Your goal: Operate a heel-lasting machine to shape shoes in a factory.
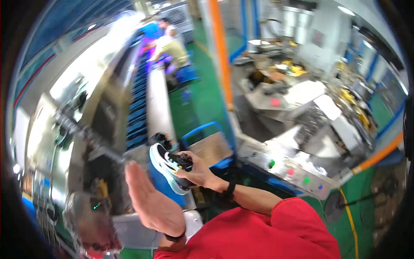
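Observation:
A sneaker [166, 166] with a black-and-white upper and a pale mint sole is in my right hand [197, 172]. My fingers are closed around it near its ankle opening, and the sole faces left. My left hand [151, 200] is raised to the left of the sneaker, its fingers stretched out flat and nothing in it. Just beyond the held sneaker, a second dark shoe [161, 140] sits at the near end of the line, partly hidden. Under the held sneaker shows a blue surface [169, 186].
A conveyor line with dark blue slats [137, 101] runs away from me. Beside it, a co-worker [172, 49] in a pale yellow top bends over the line. A cardboard box [211, 149] in a blue frame, an orange post [221, 56] and a machine with buttons [297, 172] stand at the right.

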Tool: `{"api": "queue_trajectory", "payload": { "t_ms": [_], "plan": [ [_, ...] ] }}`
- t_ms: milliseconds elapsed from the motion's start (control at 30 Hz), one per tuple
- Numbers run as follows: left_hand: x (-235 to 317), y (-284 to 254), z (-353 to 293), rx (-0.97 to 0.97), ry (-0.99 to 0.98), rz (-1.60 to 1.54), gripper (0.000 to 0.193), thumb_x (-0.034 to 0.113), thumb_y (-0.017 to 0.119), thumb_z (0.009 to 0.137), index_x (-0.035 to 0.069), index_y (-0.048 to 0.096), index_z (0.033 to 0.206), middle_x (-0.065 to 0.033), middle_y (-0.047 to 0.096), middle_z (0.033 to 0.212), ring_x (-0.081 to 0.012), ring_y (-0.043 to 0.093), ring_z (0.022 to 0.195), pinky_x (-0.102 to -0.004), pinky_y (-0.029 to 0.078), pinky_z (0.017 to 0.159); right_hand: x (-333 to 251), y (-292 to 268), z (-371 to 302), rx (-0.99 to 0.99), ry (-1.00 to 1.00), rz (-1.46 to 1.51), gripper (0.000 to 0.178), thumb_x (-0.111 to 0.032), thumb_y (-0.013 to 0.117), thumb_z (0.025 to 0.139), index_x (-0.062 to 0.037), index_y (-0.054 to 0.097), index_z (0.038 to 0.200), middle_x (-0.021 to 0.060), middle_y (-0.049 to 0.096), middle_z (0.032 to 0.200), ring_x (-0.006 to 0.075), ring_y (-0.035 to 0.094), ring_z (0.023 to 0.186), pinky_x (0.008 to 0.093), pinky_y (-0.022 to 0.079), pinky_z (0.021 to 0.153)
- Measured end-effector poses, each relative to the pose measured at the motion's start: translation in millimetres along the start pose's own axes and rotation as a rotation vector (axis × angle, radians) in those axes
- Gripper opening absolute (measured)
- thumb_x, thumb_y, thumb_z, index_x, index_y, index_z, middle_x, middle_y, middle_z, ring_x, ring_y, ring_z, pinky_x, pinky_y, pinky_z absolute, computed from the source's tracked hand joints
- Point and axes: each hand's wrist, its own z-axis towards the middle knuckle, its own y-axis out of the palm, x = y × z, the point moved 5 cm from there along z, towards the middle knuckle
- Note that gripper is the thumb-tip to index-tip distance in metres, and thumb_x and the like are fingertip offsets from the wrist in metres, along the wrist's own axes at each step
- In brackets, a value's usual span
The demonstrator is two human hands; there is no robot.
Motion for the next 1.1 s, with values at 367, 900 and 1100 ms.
{"api": "queue_trajectory", "payload": {
  "t_ms": [367,900,1100],
  "plan": [
    [-32.6,349.8,-185.5,-0.886,-1.113,-0.605,0.075,0.033,0.056,0.096,-0.006,0.02,0.15,-0.0209,0.035,0.149,-0.0255,0.033,0.138,-0.0331,0.025,0.113,-125.3,-380.6,-212.4,0.773,0.017,0.055,0.062,-0.01,0.072,0.074,-0.0038,0.05,0.131,0.007,0.058,0.116,0.0154,0.055,0.105,0.0288,0.044,0.094],
    [-156.6,764.5,-337.2,-1.096,-0.977,0.101,0.079,0.029,0.073,0.078,-0.01,0.035,0.135,-0.0302,0.054,0.126,-0.0384,0.055,0.118,-0.041,0.045,0.099,-174.0,-541.3,-425.3,1.715,-0.074,-0.282,0.055,-0.001,0.057,0.076,0.0065,0.047,0.13,0.0115,0.055,0.118,0.0217,0.055,0.104,0.0349,0.043,0.097],
    [-190.7,783.0,-333.9,-1.127,-1.035,0.271,0.054,0.013,0.062,0.077,-0.005,0.038,0.122,-0.0315,0.051,0.125,-0.046,0.054,0.114,-0.0497,0.044,0.097,-197.5,-564.3,-416.6,1.739,0.145,-0.557,0.055,-0.002,0.058,0.076,0.0063,0.049,0.13,0.0125,0.055,0.122,0.0214,0.054,0.107,0.0335,0.04,0.099]
  ]
}}
